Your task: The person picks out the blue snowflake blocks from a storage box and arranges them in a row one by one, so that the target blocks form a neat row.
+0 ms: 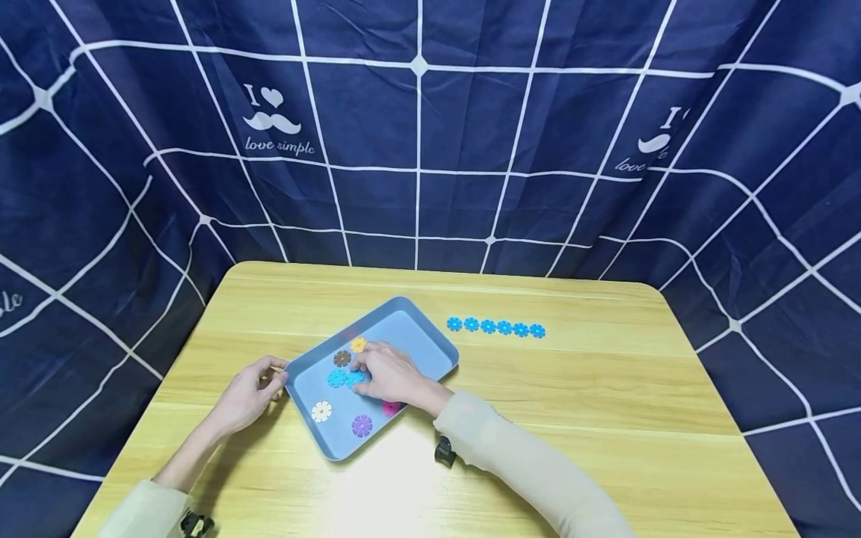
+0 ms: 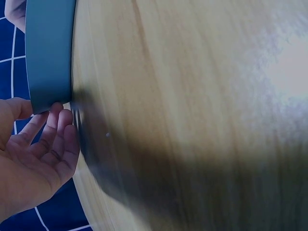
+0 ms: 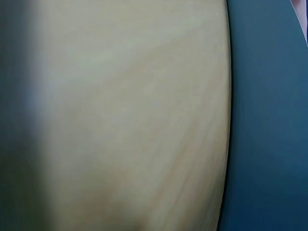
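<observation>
A blue-grey tray (image 1: pixel 430 336) lies slanted on the table with several notched plastic snowflake discs in it. My right hand (image 1: pixel 392 373) reaches into it, with thumb and index finger at either edge of a blue disc (image 1: pixel 354 379). Against that disc's left side is another blue disc (image 1: pixel 336 379). Around them lie a brown disc (image 1: pixel 342 359), an orange one (image 1: pixel 358 344), a cream one (image 1: pixel 321 411), a purple one (image 1: pixel 362 426) and a partly covered pink one (image 1: pixel 390 409). At the tray's left corner, my left hand (image 2: pixel 41 149) holds the rim between thumb and fingers.
Beyond the tray's right end, several blue discs (image 1: pixel 504 327) form a straight row on the wooden table (image 1: pixel 592 403). A dark blue curtain (image 1: pixel 377 194) with white lines encloses the table's back and sides. The right wrist view shows only tray wall and tabletop.
</observation>
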A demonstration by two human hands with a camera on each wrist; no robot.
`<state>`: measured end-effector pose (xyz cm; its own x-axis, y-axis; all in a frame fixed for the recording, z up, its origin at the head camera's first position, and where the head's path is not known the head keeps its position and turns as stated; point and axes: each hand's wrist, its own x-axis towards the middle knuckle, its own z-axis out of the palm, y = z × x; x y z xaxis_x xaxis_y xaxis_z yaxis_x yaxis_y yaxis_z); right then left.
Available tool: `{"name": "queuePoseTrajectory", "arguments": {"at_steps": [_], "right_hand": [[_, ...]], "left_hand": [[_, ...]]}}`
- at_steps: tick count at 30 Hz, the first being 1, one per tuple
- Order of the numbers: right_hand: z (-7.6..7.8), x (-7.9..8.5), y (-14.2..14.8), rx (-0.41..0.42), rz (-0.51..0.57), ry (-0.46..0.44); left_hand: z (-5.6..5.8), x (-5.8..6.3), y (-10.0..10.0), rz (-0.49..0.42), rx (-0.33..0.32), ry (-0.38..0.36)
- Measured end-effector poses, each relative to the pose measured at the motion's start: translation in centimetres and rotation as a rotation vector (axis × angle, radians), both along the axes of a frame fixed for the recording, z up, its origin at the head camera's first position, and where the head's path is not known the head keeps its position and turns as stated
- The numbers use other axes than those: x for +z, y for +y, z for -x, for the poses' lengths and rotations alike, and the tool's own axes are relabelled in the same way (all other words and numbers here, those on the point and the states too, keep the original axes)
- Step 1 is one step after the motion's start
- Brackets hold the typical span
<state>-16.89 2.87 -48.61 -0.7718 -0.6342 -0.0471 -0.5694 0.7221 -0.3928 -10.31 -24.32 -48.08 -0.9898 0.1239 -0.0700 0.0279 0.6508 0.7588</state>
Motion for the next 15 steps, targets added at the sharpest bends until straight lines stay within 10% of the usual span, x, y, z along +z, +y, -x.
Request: {"name": "queuePoseTrajectory", "arguments": {"at_steps": [15], "right_hand": [[0.03,0.06,0.58,-0.033,0.055,-0.061]], "left_hand": [[0.04,-0.17,-0.09,-0.012,-0.005,0.019]]}}
